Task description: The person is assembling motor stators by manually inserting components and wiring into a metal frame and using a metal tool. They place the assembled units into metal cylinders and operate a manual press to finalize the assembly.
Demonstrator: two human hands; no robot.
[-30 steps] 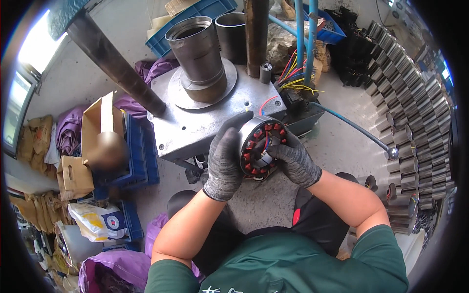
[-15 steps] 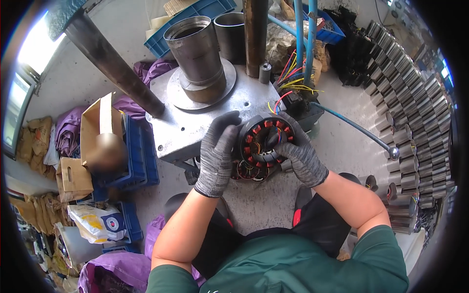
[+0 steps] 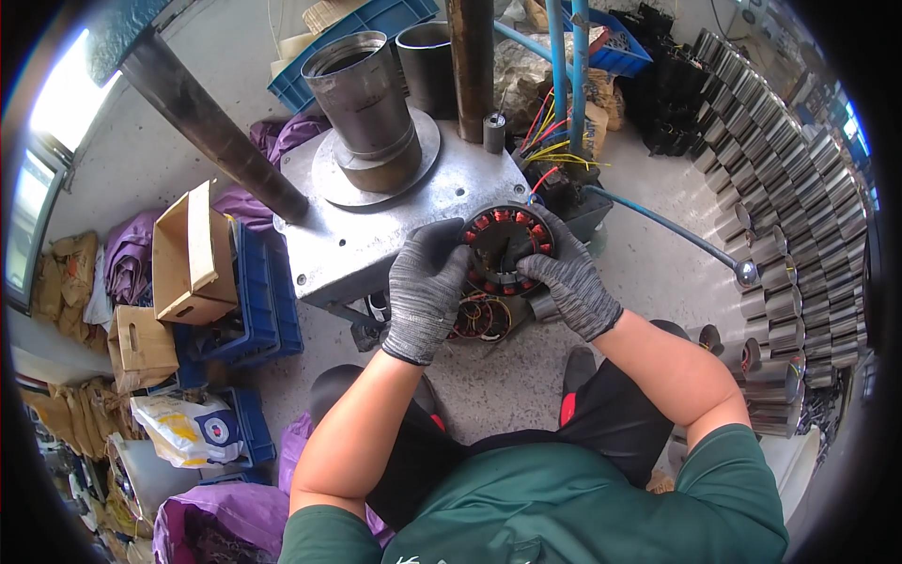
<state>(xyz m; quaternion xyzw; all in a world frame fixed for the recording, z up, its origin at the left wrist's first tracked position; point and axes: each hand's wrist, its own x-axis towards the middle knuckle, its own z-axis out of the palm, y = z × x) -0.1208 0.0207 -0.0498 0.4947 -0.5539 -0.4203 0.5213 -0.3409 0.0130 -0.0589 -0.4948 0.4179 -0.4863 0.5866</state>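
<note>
A round motor stator, a dark ring with red-wrapped coils around its inner side, is raised between my gloved hands near the front right corner of the metal press table. My left hand grips its left rim, thumb on the near face. On the opposite side my right hand holds the rim, with the thumb pressed over the lower right coils. The outer fingers of both hands are partly hidden behind the ring. Lower down, below the held one, another stator with coloured wires shows between my wrists.
A steel cylinder stands on a round plate on the press table. A blue lever with a ball end reaches out to the right. Stacked metal sleeves line the right side. Cardboard boxes and blue crates sit left.
My left hand, open beside the stator before, has closed on its left rim. The stator has turned to show its face more fully. The view has shifted slightly.
</note>
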